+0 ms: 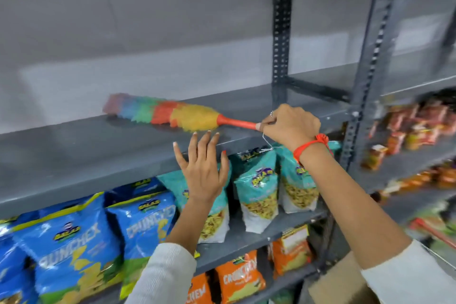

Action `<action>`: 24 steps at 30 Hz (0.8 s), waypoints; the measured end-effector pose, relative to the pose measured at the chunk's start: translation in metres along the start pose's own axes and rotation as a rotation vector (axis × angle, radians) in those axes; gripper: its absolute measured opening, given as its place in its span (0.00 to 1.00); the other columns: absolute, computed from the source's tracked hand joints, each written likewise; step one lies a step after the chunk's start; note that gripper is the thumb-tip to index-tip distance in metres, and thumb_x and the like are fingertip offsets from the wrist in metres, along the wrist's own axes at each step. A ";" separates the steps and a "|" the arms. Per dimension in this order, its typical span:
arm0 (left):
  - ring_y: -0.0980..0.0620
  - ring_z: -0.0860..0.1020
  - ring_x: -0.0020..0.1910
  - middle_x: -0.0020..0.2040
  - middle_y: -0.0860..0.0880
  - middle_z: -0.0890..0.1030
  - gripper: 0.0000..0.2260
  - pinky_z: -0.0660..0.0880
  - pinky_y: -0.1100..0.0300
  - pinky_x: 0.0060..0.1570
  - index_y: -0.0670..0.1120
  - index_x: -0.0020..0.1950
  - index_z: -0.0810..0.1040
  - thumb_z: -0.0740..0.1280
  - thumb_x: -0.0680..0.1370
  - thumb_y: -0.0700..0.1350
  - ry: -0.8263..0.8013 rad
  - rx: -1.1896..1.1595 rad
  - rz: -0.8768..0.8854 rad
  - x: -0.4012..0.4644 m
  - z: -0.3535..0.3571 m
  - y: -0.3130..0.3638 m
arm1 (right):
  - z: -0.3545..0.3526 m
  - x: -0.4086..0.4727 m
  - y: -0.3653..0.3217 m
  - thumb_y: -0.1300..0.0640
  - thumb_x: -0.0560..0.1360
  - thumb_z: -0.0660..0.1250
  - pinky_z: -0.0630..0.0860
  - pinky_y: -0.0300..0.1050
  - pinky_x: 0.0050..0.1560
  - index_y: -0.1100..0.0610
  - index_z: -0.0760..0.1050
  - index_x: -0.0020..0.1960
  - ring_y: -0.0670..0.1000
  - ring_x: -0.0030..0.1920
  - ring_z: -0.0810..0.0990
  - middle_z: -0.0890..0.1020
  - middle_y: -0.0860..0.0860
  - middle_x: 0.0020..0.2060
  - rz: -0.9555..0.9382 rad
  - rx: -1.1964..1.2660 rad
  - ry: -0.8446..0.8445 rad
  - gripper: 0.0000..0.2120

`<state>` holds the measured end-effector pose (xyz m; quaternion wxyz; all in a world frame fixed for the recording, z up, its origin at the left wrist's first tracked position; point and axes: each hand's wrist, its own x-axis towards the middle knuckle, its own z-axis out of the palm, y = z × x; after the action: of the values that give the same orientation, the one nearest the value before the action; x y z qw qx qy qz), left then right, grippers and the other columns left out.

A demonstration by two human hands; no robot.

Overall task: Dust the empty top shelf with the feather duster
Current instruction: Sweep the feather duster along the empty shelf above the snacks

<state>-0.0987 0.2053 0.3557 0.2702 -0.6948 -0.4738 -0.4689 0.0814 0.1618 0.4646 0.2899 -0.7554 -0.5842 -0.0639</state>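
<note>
A rainbow feather duster [162,112] with an orange handle lies low across the grey top shelf [74,153], its head pointing left and touching the shelf surface. My right hand [291,124] grips the end of the handle; a red thread band sits on that wrist. My left hand [202,168] is raised with fingers spread, its fingertips at the shelf's front edge just below the duster head, holding nothing. Nothing else sits on this shelf.
Blue chip bags [74,242] and teal snack bags [259,187] fill the shelf below, orange bags [237,276] lower still. A perforated grey upright [370,76] divides this bay from a right bay with blurred orange packets [414,126]. A cardboard box [340,284] sits bottom right.
</note>
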 end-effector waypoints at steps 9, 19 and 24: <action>0.42 0.73 0.63 0.60 0.46 0.78 0.22 0.46 0.40 0.71 0.42 0.66 0.74 0.55 0.77 0.51 -0.237 -0.180 0.150 0.014 0.039 0.101 | -0.048 -0.016 0.095 0.40 0.68 0.66 0.75 0.47 0.48 0.51 0.81 0.53 0.60 0.53 0.81 0.84 0.55 0.50 0.294 -0.123 0.062 0.20; 0.41 0.71 0.66 0.64 0.43 0.76 0.25 0.40 0.41 0.70 0.40 0.66 0.73 0.52 0.78 0.53 -0.328 -0.175 0.155 0.021 0.055 0.140 | -0.080 -0.043 0.156 0.46 0.72 0.63 0.68 0.45 0.36 0.57 0.73 0.37 0.62 0.41 0.81 0.82 0.58 0.37 0.458 -0.283 0.304 0.14; 0.41 0.70 0.66 0.64 0.42 0.76 0.25 0.42 0.42 0.70 0.40 0.66 0.72 0.51 0.78 0.54 -0.329 -0.169 0.154 0.020 0.054 0.138 | -0.080 -0.052 0.158 0.49 0.73 0.67 0.66 0.45 0.33 0.59 0.74 0.36 0.63 0.38 0.81 0.82 0.61 0.35 0.425 -0.382 0.435 0.14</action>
<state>0.0511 0.2019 0.3613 0.1648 -0.8163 -0.4163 -0.3649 0.2297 0.0536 0.4505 0.2677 -0.8694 -0.3162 -0.2694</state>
